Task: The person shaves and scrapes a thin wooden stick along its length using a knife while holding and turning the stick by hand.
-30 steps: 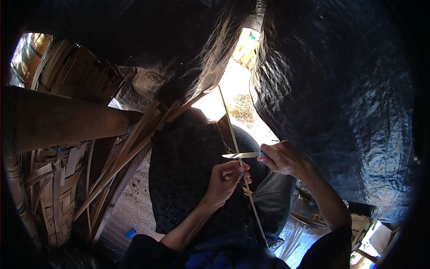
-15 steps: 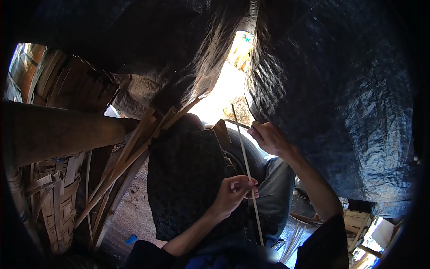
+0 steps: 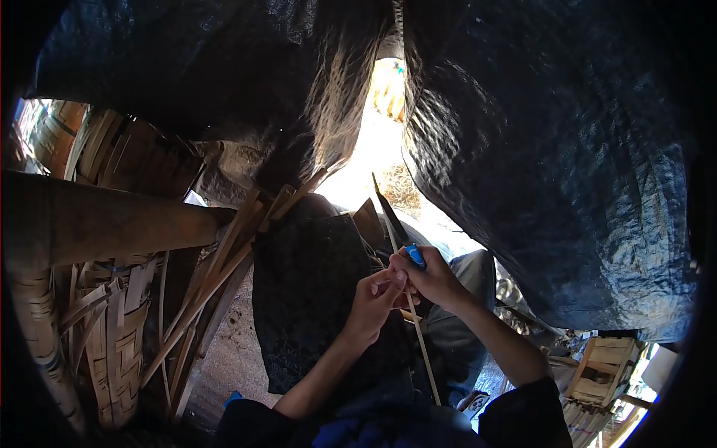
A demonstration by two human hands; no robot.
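Observation:
A long, thin bamboo strip runs slantwise from my lap up toward the bright gap. My left hand pinches it near its middle, fingers closed. Right beside it, my right hand is closed around a knife whose dark blade points up and away, close along the strip. Something blue shows at the top of the right fist, seemingly part of the handle. The two hands touch or nearly touch, and the fingers partly hide the strip. A dark cloth covers my leg beneath them.
A thick bamboo pole juts in from the left, above woven bamboo pieces. Split bamboo slats lean beside my leg. Dark plastic sheeting hangs on the right. A wooden crate stands at lower right.
My right hand has come down and inward to my left hand, and the knife has turned from pointing left to pointing up and away. My left hand still pinches the strip.

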